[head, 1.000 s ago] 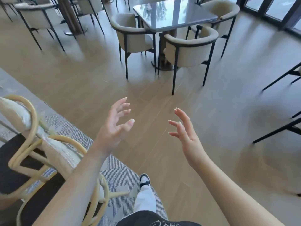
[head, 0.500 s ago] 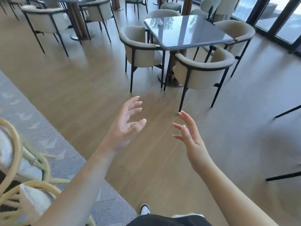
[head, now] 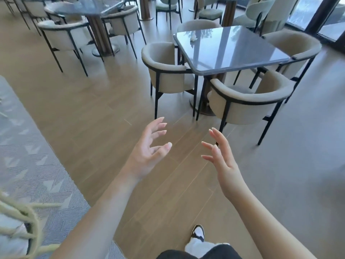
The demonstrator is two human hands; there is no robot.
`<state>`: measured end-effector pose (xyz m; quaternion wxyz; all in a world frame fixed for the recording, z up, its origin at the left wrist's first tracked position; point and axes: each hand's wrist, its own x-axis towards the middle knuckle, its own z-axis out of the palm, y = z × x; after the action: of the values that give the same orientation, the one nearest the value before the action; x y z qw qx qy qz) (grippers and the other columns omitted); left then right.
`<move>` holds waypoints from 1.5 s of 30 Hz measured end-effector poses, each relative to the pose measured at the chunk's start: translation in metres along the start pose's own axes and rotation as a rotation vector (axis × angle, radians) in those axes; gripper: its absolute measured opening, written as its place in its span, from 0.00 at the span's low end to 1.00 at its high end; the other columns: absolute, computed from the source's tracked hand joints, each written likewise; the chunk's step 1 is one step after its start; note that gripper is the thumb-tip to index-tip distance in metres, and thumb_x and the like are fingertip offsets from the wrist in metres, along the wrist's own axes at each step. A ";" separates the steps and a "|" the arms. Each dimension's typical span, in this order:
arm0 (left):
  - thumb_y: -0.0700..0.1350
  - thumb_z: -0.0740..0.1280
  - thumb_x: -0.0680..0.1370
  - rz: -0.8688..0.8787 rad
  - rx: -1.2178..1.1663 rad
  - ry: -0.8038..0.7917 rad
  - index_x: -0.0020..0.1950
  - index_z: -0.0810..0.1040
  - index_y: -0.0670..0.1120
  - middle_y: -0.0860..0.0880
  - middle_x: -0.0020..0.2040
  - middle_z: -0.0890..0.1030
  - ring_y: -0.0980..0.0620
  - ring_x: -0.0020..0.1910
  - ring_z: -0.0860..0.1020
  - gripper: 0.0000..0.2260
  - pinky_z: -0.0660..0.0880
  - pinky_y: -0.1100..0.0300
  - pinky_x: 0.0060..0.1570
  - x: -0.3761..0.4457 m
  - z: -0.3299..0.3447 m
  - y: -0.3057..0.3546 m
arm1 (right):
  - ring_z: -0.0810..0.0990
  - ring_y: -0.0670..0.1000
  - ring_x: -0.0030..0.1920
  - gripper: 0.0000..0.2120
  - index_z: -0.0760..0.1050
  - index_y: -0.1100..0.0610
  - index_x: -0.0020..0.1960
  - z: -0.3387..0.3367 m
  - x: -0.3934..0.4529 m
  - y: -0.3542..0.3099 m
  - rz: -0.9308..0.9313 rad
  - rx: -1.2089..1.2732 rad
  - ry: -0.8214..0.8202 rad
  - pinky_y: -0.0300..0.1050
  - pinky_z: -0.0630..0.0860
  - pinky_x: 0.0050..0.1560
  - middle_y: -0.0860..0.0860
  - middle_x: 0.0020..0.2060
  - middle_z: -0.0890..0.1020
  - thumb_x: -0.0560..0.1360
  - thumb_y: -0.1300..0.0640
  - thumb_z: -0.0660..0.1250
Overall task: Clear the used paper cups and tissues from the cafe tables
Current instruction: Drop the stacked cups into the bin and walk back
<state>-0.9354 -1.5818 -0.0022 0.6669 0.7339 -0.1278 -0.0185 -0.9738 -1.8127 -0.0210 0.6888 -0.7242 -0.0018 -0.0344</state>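
tissue (head: 193,37) crumpled white on glossy grey square table (head: 242,58), far corner.

A glossy grey square table (head: 242,58) carries a small crumpled white tissue (head: 193,38) near its far-left corner.

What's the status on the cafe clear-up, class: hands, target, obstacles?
Left hand and right hand open, holding nothing. Crumpled tissue on grey table, out of reach. Two armchairs flank the near corner.

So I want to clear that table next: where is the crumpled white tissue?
In the head view, the crumpled white tissue lies near the far left corner of the glossy grey square table.
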 end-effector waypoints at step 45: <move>0.57 0.70 0.75 0.160 0.042 -0.007 0.77 0.67 0.59 0.55 0.73 0.73 0.54 0.73 0.72 0.30 0.79 0.47 0.65 0.745 -0.080 -0.027 | 0.73 0.44 0.71 0.24 0.63 0.35 0.74 -0.051 0.766 -0.023 -0.225 0.008 0.055 0.54 0.76 0.67 0.33 0.73 0.68 0.79 0.36 0.57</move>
<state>-0.1947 -1.6603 0.0866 0.6502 0.7351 -0.1890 0.0350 -0.2127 -1.8967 0.0442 0.6830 -0.7155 -0.0645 -0.1315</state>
